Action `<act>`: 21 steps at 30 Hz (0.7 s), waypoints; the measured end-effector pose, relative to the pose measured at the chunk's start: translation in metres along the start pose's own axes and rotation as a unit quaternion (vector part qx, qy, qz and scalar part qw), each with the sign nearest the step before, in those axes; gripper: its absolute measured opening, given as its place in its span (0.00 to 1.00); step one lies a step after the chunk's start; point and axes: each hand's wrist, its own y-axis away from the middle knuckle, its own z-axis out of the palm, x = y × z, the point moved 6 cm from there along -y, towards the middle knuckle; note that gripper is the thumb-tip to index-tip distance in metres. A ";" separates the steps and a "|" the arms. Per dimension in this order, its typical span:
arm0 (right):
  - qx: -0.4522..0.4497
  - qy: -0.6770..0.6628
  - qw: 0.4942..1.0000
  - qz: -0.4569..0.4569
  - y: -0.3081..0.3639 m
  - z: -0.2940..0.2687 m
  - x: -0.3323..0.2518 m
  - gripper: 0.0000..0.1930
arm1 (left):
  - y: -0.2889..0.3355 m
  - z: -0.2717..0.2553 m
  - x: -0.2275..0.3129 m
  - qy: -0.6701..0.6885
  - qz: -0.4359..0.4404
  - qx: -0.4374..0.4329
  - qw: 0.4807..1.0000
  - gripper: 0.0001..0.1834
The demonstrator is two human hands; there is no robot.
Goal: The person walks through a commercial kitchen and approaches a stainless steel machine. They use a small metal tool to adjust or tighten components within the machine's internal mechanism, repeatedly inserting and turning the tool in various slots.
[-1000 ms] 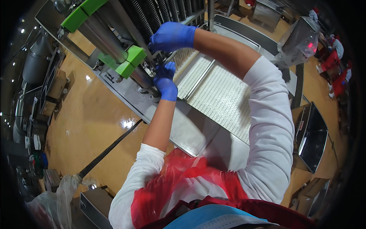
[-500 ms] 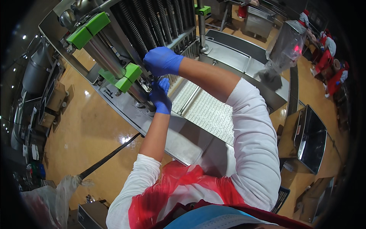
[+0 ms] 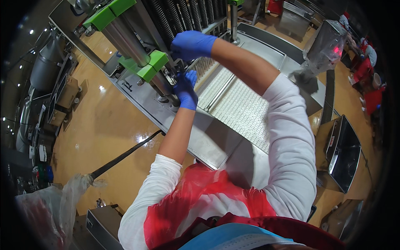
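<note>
A steel machine carries a row of dark coil springs (image 3: pixel 196 16) with thin needles (image 3: pixel 205 66) in a row below. Beside them stands a steel post (image 3: pixel 129 41) with a bright green clamp block (image 3: pixel 153 66). My right hand (image 3: pixel 192 45), in a blue glove, is closed at the left end of the spring row; what it grips is hidden. Just below, my left hand (image 3: pixel 186 89), gloved too, has its fingers curled at the machine's edge, close to the post. What lies in them cannot be made out. Under the needles runs a white studded conveyor bed (image 3: pixel 241 108).
A steel ledge (image 3: pixel 208 139) lies between me and the bed. A black hose (image 3: pixel 125 154) crosses the tan floor to a plastic-wrapped object (image 3: pixel 71 204). To the right stand a steel bin (image 3: pixel 343 150) and a plastic-covered unit (image 3: pixel 327 41). People in red aprons work far right.
The whole view has shifted, so the machine sits higher and further right. Both hands stay at the same part of the machine, with the right hand's fist slightly turned.
</note>
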 end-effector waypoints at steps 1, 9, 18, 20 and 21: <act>0.012 0.049 0.997 -0.057 0.002 -0.002 0.000 0.09 | -0.002 -0.002 -0.001 0.029 -0.017 0.008 0.999 0.35; 0.056 0.205 0.927 -0.308 -0.003 0.002 0.005 0.05 | -0.009 -0.010 -0.005 0.036 0.020 0.035 0.999 0.32; 0.122 0.218 0.903 -0.350 -0.005 0.016 0.016 0.11 | -0.005 -0.005 -0.005 0.017 0.078 0.070 0.994 0.23; 0.088 0.218 0.925 -0.299 -0.005 0.013 0.014 0.11 | -0.005 -0.006 -0.005 0.012 0.075 0.073 0.994 0.24; 0.086 0.215 0.929 -0.288 -0.004 0.011 0.012 0.10 | -0.005 -0.006 -0.004 0.009 0.073 0.074 0.994 0.24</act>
